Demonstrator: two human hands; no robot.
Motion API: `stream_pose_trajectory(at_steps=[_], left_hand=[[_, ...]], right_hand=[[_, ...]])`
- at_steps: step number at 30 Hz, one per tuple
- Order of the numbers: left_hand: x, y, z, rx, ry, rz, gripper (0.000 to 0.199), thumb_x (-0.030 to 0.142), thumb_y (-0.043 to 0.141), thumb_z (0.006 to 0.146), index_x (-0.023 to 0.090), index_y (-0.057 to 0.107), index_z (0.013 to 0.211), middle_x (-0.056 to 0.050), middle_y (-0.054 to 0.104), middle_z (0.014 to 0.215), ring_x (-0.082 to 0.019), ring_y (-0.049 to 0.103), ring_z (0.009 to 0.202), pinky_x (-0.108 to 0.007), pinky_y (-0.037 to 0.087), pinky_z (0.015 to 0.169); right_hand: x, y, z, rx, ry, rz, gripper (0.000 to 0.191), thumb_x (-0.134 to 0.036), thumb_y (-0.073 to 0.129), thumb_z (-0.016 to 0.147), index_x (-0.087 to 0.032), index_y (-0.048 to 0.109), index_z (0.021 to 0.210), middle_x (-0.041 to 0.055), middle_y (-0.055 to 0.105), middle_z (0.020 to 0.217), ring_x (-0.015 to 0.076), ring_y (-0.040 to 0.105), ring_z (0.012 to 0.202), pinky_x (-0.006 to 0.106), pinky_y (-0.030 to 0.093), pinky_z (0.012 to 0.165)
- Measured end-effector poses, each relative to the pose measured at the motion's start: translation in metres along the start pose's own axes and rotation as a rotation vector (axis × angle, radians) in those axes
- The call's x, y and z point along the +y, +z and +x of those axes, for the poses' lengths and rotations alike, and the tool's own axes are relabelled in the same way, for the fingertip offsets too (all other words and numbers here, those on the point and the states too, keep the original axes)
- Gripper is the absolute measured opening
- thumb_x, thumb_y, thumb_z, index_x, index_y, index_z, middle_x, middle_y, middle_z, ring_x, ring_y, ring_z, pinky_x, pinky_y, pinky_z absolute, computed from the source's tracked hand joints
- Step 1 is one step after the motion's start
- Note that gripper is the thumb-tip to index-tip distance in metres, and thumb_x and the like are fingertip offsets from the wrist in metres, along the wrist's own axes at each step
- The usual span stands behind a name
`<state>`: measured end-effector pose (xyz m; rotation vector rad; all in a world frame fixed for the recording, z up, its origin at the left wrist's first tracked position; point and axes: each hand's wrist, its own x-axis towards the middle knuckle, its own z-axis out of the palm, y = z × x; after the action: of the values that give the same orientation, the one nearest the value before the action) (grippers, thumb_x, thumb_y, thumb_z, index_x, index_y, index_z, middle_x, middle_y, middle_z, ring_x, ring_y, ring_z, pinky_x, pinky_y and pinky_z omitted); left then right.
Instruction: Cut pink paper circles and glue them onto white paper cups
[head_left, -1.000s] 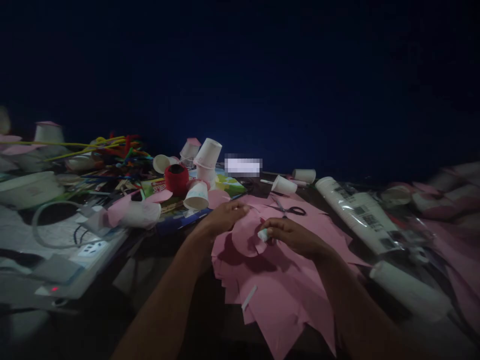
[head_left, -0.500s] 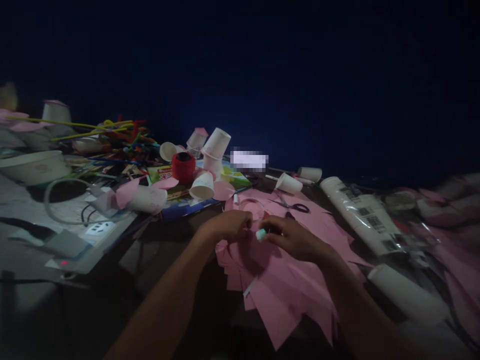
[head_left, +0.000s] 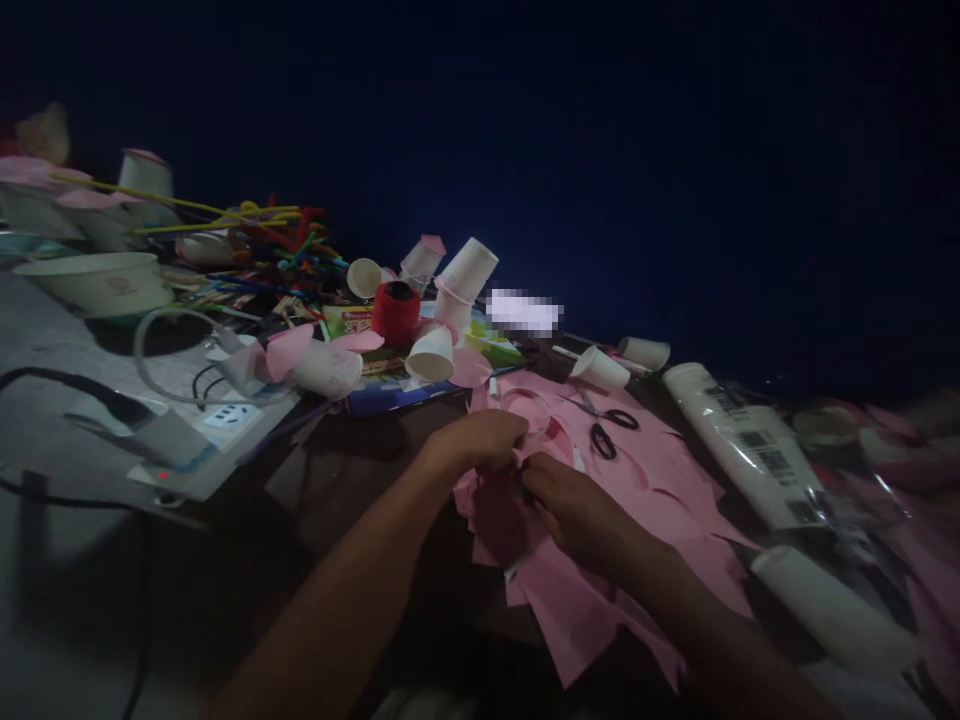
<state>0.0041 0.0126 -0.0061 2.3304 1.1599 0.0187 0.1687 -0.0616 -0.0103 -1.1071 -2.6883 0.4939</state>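
Over a spread of pink paper sheets (head_left: 697, 540), my left hand (head_left: 489, 440) and my right hand (head_left: 564, 495) meet fingertip to fingertip. The fingers of both are closed in a pinch. Whatever they hold is hidden between them or too small and dim to name. Just beyond the fingers lie a ring-like pink paper strip (head_left: 526, 402) and a pair of scissors (head_left: 602, 428) with black handles, blades pointing away to the left.
Paper cups (head_left: 466, 272) stand stacked behind a red yarn ball (head_left: 395, 315). At left are a power strip (head_left: 225, 425) with cables, a white bowl (head_left: 97, 285) and coloured pipe cleaners (head_left: 300, 225). Sleeved cups (head_left: 739, 445) lie at right.
My right hand has closed in against my left hand, and the small pale blue-white piece at its fingertips is out of sight. The view has shifted, so things appear further right.
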Motion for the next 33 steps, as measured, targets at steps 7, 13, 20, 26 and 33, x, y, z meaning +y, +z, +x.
stream_pose_trajectory(at_steps=[7, 13, 20, 26, 33], left_hand=[[-0.009, 0.007, 0.006, 0.010, 0.081, 0.010, 0.025, 0.025, 0.058, 0.064, 0.016, 0.057, 0.087, -0.007, 0.064, 0.080, -0.018, 0.058, 0.062, -0.024, 0.036, 0.049], [-0.006, 0.006, 0.003, 0.023, 0.083, 0.009, 0.024, 0.022, 0.057, 0.063, 0.016, 0.059, 0.086, -0.007, 0.064, 0.081, -0.019, 0.058, 0.064, -0.025, 0.039, 0.053], [-0.002, 0.005, 0.001, 0.015, 0.057, 0.024, 0.024, 0.017, 0.059, 0.063, 0.015, 0.061, 0.087, -0.008, 0.065, 0.082, -0.020, 0.060, 0.069, -0.025, 0.041, 0.056], [0.001, 0.002, -0.001, 0.000, 0.051, 0.031, 0.031, 0.010, 0.059, 0.058, 0.013, 0.059, 0.089, -0.012, 0.066, 0.088, -0.024, 0.061, 0.074, -0.027, 0.041, 0.056], [0.002, 0.000, -0.003, 0.005, 0.050, -0.007, 0.026, 0.019, 0.059, 0.063, 0.014, 0.060, 0.088, -0.011, 0.065, 0.088, -0.022, 0.060, 0.074, -0.026, 0.041, 0.056]], right_hand=[[-0.004, 0.003, -0.009, -0.072, 0.002, -0.085, 0.022, 0.001, 0.039, 0.078, -0.017, 0.051, 0.085, 0.0058, 0.052, 0.086, 0.0155, 0.048, 0.076, 0.027, 0.040, 0.066], [-0.009, -0.022, -0.015, -0.064, 0.009, 0.051, 0.017, -0.008, 0.043, 0.083, -0.019, 0.051, 0.094, 0.0064, 0.055, 0.089, 0.0172, 0.051, 0.080, 0.030, 0.042, 0.069], [-0.004, -0.020, 0.004, 0.036, -0.011, 0.087, 0.018, -0.008, 0.042, 0.082, -0.020, 0.050, 0.093, 0.0069, 0.054, 0.091, 0.0191, 0.050, 0.085, 0.033, 0.042, 0.073], [0.002, 0.002, 0.006, -0.029, 0.013, 0.013, 0.019, 0.000, 0.039, 0.077, -0.018, 0.045, 0.078, 0.0049, 0.049, 0.083, 0.0157, 0.047, 0.073, 0.029, 0.040, 0.064], [-0.013, -0.016, -0.009, -0.163, 0.051, 0.070, 0.013, -0.009, 0.042, 0.083, -0.019, 0.051, 0.084, 0.0054, 0.054, 0.086, 0.0167, 0.051, 0.076, 0.030, 0.041, 0.067]])
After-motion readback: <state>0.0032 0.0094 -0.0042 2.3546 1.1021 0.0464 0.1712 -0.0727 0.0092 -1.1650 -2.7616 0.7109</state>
